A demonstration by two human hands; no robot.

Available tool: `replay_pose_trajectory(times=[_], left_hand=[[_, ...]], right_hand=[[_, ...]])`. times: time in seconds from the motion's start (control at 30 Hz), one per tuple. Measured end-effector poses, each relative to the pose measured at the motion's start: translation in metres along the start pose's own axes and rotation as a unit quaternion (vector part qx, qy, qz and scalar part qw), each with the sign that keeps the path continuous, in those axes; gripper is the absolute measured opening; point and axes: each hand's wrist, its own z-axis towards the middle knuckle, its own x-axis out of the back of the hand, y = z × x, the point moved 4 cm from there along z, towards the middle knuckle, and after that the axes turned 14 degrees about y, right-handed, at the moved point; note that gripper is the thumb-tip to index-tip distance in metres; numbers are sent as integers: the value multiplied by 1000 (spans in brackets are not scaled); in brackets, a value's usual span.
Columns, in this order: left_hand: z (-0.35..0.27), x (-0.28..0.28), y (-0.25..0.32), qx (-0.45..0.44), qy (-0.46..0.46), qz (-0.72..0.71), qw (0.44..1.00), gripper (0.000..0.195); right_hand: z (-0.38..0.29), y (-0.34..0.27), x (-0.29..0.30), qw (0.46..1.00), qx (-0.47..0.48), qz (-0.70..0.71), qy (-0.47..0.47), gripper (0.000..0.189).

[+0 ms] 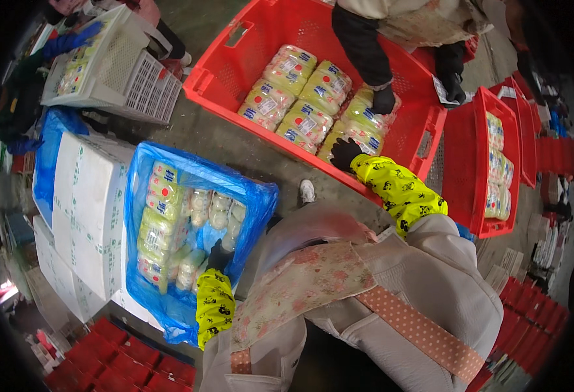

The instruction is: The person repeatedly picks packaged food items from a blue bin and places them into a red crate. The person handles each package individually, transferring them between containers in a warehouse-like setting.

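Observation:
My left hand (220,256), in a black glove and yellow patterned sleeve, reaches into a box lined with blue plastic film (260,188). It is beside pale wrapped vegetable packs (187,269); its fingertips are partly hidden, so a grip cannot be made out. Printed yellow-green packs (157,235) line the left side of that box. Across the gap, my right hand (346,154), also black-gloved, lies with spread fingers on a wrapped vegetable pack (365,139) at the near side of a large red plastic crate (311,29). Rows of similar packs (307,122) fill its middle.
Opposite me, another person's gloved hand (384,100) touches a pack; their other hand holds a printed sheet (444,90). White cartons (88,215) stand left, beyond them a white crate (115,63) and another worker's blue glove (88,33). More red crates (468,171) stand right.

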Motion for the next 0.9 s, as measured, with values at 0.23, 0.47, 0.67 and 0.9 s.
replay_pose_trajectory(times=[0.23,0.47,0.67,0.9], left_hand=[[-16,27,65,32,-2,33,999,73],[-13,31,85,-8,136,69,988,61],[2,27,85,-29,159,-3,987,64],[-41,32,60,70,60,48,995,70]], right_hand=[[9,7,15,997,20,75,-9,44],[-63,-22,120,871,-143,464,70,53],[-74,-56,178,909,-184,289,237,43],[-88,-80,148,930,-166,321,60,47]])
